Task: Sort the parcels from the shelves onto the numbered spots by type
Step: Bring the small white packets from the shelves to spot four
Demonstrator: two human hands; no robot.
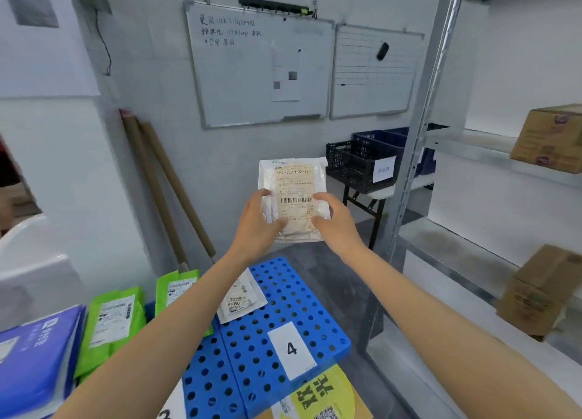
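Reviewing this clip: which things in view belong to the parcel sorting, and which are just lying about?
Part of the job:
- held parcel, gripped by left hand and right hand
- blue pallet marked 4
- white parcel lying on it
- green parcels
- cardboard boxes on shelves

Lying about:
- whiteboards
- cardboard tubes
- black crates

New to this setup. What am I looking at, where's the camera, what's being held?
No machine: a person sorts parcels with bare hands. The one picture comes from a head-worn camera looking forward and down. The left hand and right hand hold up a white parcel by its lower sides, label facing the camera. Below lies a blue pallet with a sign reading 4 and a second white parcel on it; green parcels lie further left. At right, cardboard boxes sit on shelves.
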